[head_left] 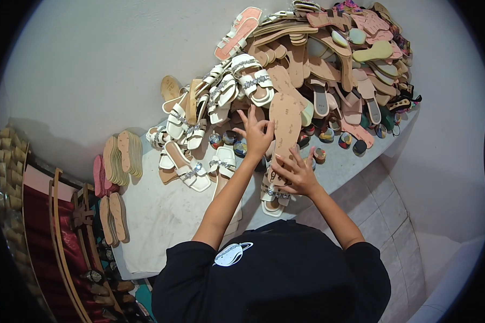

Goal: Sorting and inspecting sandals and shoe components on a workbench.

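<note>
A tan insole [285, 119] with small printed marks lies lengthwise in front of me at the edge of a shoe pile. My right hand [296, 175] rests on its near end with fingers spread over the surface, gripping nothing that I can make out. Beside its left edge is my left hand [257, 134], fingers apart, thumb close to or touching the insole. Just beyond the left fingertips sits a white sandal [256, 86] with a glittery strap. Under my right hand a white jewelled sandal [273, 207] shows partly.
A pale table [151, 226] carries a heaped pile of sandals and soles [328, 59]. More white sandals [188, 172] lie left of my arms. Stacked insoles [121, 156] stand at the left edge, near a rack [64, 237] of shoes. Tiled floor [382, 215] shows at right.
</note>
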Available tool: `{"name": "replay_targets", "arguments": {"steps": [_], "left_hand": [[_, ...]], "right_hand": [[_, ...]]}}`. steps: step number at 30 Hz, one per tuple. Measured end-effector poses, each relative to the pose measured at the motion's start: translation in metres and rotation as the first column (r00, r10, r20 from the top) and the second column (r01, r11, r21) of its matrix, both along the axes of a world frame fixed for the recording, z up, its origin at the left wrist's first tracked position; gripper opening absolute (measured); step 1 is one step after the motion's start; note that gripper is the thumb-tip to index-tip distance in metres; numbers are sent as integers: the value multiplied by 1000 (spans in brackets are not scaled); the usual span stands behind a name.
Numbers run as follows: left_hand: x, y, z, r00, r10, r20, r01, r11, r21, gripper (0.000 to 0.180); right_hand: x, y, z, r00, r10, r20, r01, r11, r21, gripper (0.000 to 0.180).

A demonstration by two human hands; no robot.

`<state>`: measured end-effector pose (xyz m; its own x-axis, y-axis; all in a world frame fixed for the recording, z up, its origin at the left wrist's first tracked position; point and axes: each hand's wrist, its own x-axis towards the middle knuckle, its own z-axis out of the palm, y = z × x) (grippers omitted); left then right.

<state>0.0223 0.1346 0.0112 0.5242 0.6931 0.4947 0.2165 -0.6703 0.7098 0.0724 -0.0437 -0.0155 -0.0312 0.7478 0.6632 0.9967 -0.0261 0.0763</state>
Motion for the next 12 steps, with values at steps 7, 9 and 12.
{"name": "replay_targets", "arguments": {"steps": [7,9,12], "left_hand": [[-35,-10,-6,999,-28,20,28,999,-19,21],[-40,-15,-6,1000,-27,13,27,1000,-1,21],[-47,-20,-7,999,-23,36,22,1000,18,19]], "right_hand": [[39,20,35,913,211,-349,-230,973,-14,61],[51,43,49,913,183,-365,-205,978,-24,61],[60,67,59,958,79,-276,-95,994,-47,62]]}}
